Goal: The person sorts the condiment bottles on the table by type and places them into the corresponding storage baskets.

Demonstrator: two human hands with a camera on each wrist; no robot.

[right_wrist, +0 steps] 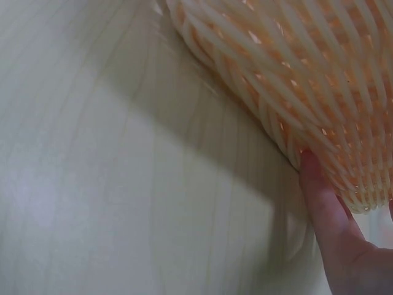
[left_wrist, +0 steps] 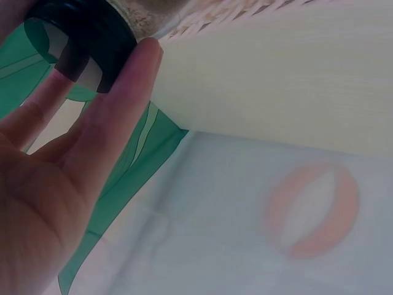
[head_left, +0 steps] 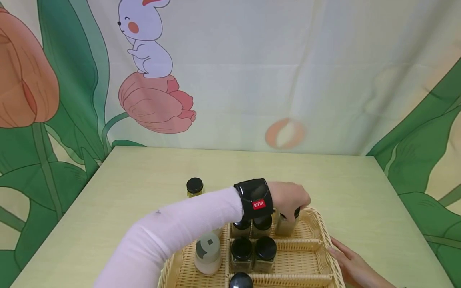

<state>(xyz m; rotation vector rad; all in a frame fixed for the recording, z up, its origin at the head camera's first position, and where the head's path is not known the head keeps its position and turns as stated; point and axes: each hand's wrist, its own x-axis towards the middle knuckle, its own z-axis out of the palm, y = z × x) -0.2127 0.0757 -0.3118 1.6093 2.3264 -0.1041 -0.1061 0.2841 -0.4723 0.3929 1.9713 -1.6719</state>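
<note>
My left hand [head_left: 289, 198] reaches across to the back right section of a wicker basket [head_left: 335, 262]. Its fingers grip a glass spice jar [head_left: 284, 229] by the black lid. In the left wrist view, thumb and fingers are around that lid [left_wrist: 101, 37], and pale brown contents show in the glass behind it. The jar stands upright in the basket, next to two black-lidded jars [head_left: 262, 225] partly hidden by the wrist. My right hand [head_left: 354, 266] holds the basket's right side, one finger [right_wrist: 319, 190] lying along the outer weave and the thumb at the rim.
Two more black-lidded jars [head_left: 265, 250] stand in the middle section, another dark lid [head_left: 241, 281] in front. A grey-topped container [head_left: 208, 254] occupies the left section. Behind the left sleeve, a black-capped bottle [head_left: 195, 186] shows. A printed curtain [head_left: 234, 80] hangs beyond the table [head_left: 360, 192].
</note>
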